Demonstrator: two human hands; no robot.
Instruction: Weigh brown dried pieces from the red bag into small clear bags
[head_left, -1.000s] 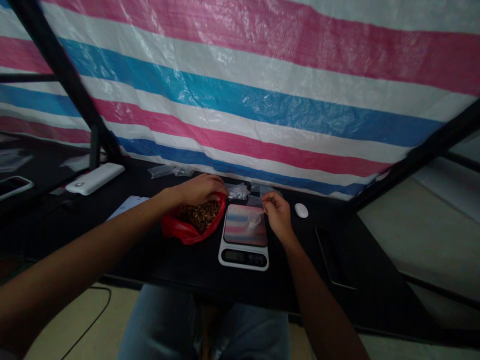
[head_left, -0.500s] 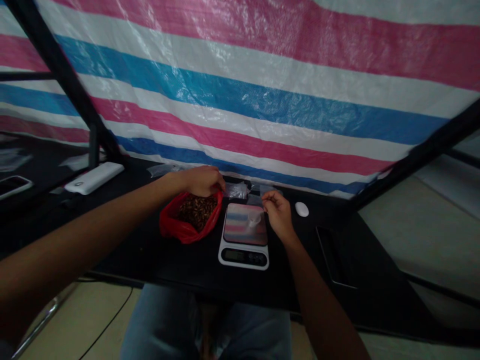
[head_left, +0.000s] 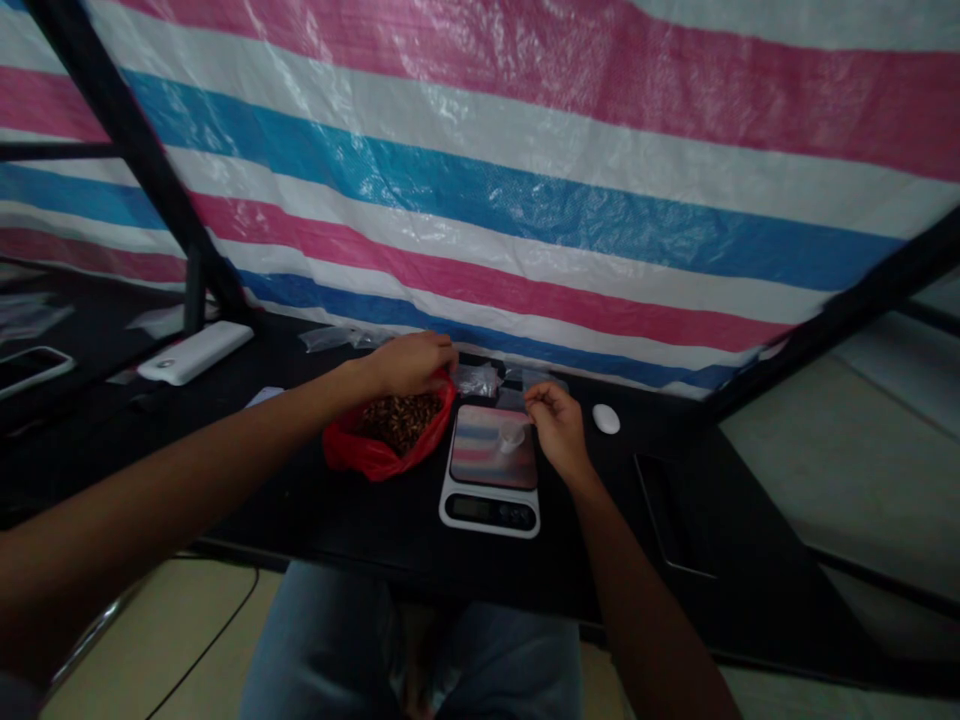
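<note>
Curling our left hand (head_left: 415, 363) at one o'clock of the red bag (head_left: 367, 457), grip unclear | right hand (head_left: 558, 420) at two o'clock of the scale (head_left: 480, 465), fingertips close, hold: we can't tell

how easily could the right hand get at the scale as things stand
Probably yes: the right hand is just beside the scale, and nothing visible blocks the way between them.

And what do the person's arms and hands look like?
The left hand and right hand are bare: no gloves, and no rings that I can see. Both forearms are bare too, with no watch or bracelet showing. A dim greyish bit in the bottom-left corner may be a sleeve.
</note>
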